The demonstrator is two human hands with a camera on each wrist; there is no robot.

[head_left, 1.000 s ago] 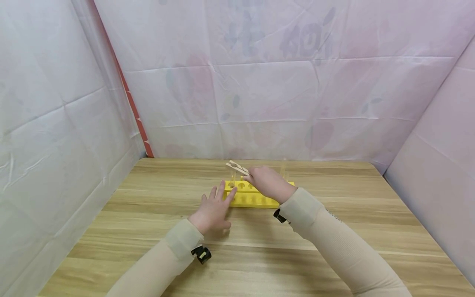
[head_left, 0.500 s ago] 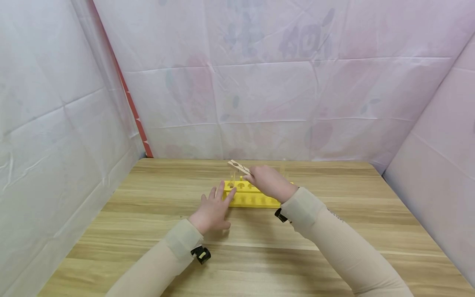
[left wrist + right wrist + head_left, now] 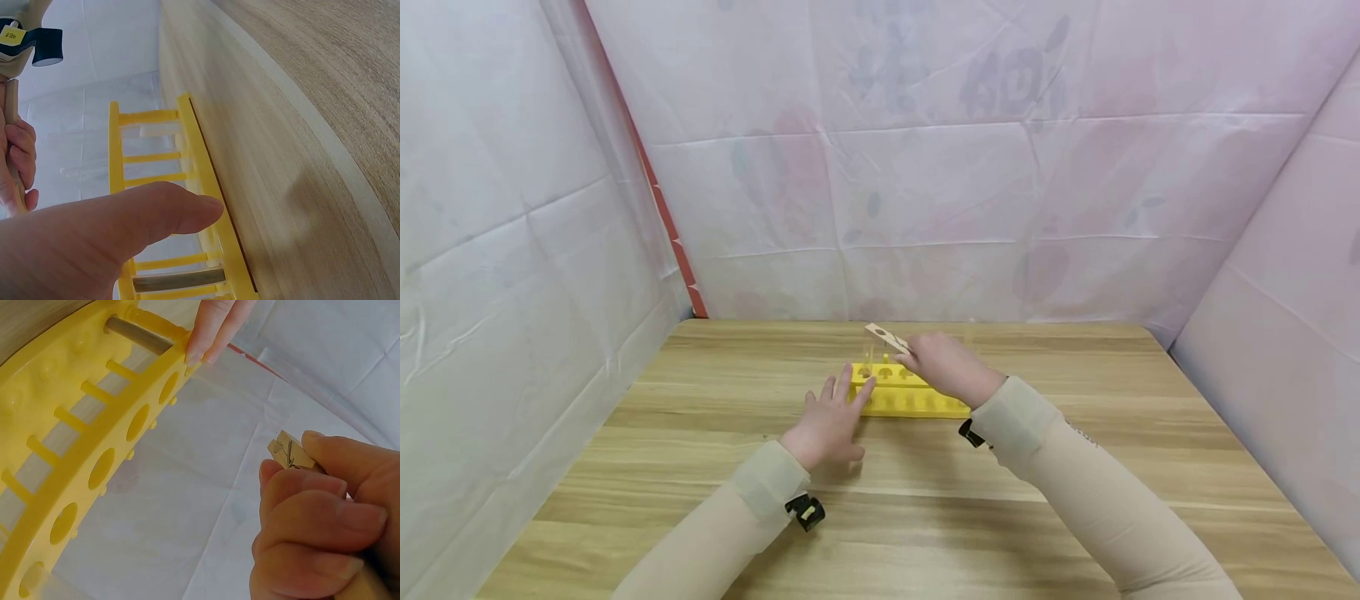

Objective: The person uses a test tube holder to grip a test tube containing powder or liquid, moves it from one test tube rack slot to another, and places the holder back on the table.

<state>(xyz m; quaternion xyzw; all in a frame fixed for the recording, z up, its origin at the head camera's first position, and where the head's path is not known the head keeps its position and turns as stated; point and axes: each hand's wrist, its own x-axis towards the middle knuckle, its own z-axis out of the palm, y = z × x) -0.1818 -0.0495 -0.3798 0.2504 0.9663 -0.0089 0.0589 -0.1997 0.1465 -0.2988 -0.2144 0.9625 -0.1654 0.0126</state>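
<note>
My right hand grips a wooden test tube clamp, fingers curled round its handle. In the head view the clamp's tip points up and left, over the left part of a yellow test tube rack. My left hand rests its outstretched fingers on the rack's left end, the thumb in front of it. Near those fingers a glass test tube stands in the end hole, its lower part brownish. The clamp is apart from this tube in the right wrist view.
Another clear test tube stands toward the rack's right end, partly behind my right hand. Several middle holes hold nothing. The rack is on a wood-grain table, with pale cloth walls behind and at both sides.
The clamp has turned slightly in my right hand and its tip has shifted a little right; its prongs now look closer together. My left hand stays on the rack.
</note>
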